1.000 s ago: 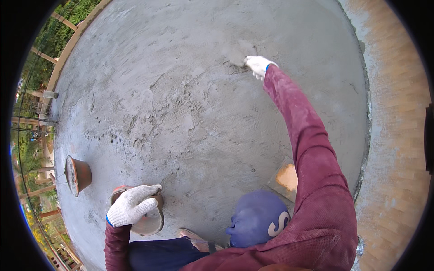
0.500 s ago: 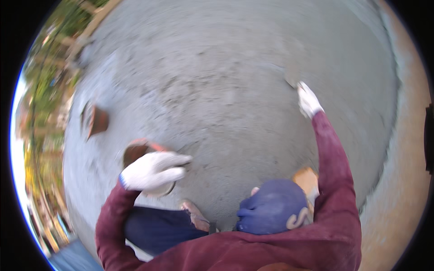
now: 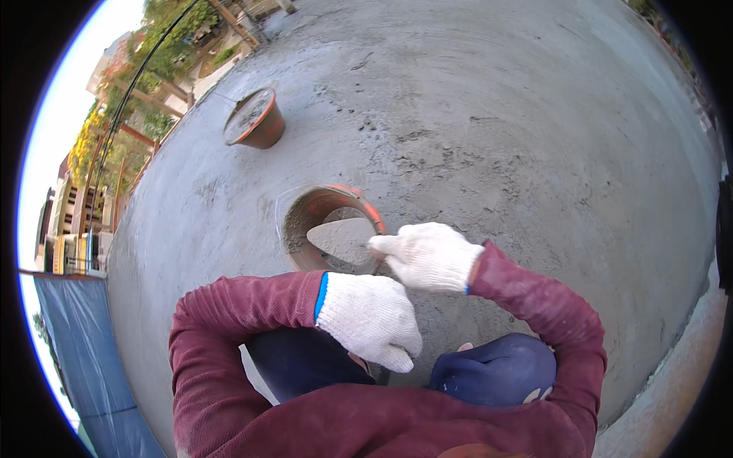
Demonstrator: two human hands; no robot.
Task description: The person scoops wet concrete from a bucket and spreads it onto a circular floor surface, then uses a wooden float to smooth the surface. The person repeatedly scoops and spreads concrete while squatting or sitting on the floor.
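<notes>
My right hand, in a white knit glove, is closed on the mostly hidden handle of a trowel. The mortar-coated blade is inside the near orange bucket, which has grey mortar on its inner wall. My left hand, also gloved, hangs in front of that bucket between my bent legs, below the right hand. Its fingers curl downward, and whatever they may hold is hidden.
Wet grey concrete surrounds me. A second bucket of mortar stands farther forward, left. At far left are a blue sheet, overhead wires, timber posts, plants and buildings. A pale border runs along the lower right.
The view has swung left. My right hand has drawn the trowel from the far concrete back into the near bucket, and my left hand has dropped from above that bucket toward my legs.
</notes>
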